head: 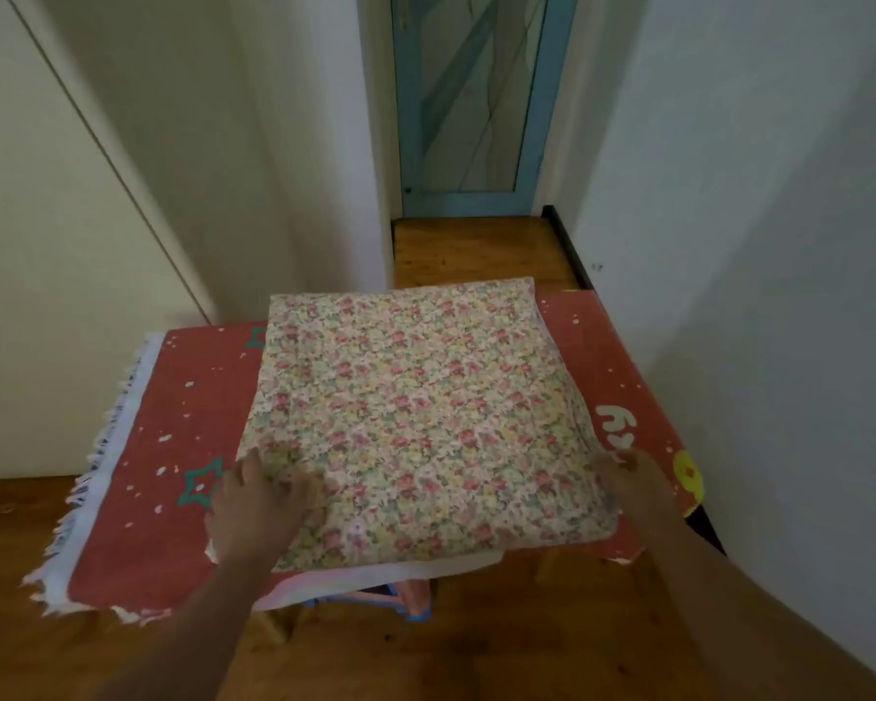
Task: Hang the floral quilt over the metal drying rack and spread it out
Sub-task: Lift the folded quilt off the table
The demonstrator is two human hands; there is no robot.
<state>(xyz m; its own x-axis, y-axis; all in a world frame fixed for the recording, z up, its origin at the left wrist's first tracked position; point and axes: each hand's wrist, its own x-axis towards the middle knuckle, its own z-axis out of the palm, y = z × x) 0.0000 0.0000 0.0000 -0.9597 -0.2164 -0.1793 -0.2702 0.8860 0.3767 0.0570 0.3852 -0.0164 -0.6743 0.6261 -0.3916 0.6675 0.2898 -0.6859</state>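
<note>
The floral quilt (416, 407) lies folded into a thick square, pink and yellow flowers on a pale ground, on top of a red cloth. My left hand (256, 503) rests on its near left corner with fingers curled over the edge. At the near right corner, my right hand (638, 480) grips the side of the fold. No metal drying rack is in view.
The red cloth (173, 447) with green stars and a white fringed edge covers a low table. A blue plastic stool (395, 602) shows under the front edge. White walls close in left and right; a narrow wooden-floored passage (476, 250) leads to a blue-framed glass door (469, 98).
</note>
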